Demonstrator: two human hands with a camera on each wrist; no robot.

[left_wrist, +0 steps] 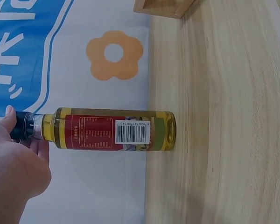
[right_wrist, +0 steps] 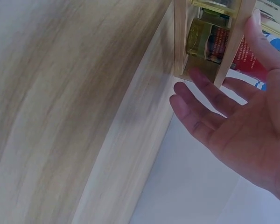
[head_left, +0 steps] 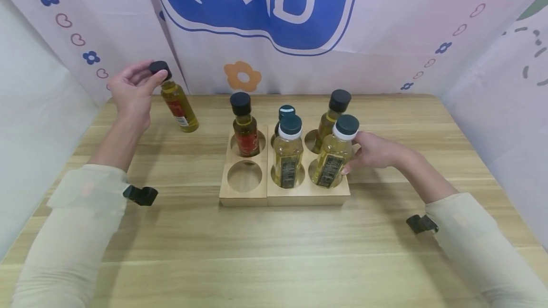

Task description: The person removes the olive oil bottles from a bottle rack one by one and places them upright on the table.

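Site type: a screened table station, built like a studio booth. The wider premises cannot be identified. Indicators: a wood-grain table (head_left: 265, 246) extends beneath the left hand (head_left: 132, 90) and right hand (head_left: 372, 150). Beyond both hands hangs a printed backdrop (head_left: 376, 37) with a blue sign (head_left: 259, 18) and an orange flower (head_left: 242, 67). A pale left screen (head_left: 43, 70) stands outboard of the left hand; a pale right screen (head_left: 501, 122) stands outboard of the right. A black unit (head_left: 141, 196) is located behind the left hand, beside its sleeve (head_left: 64, 241).
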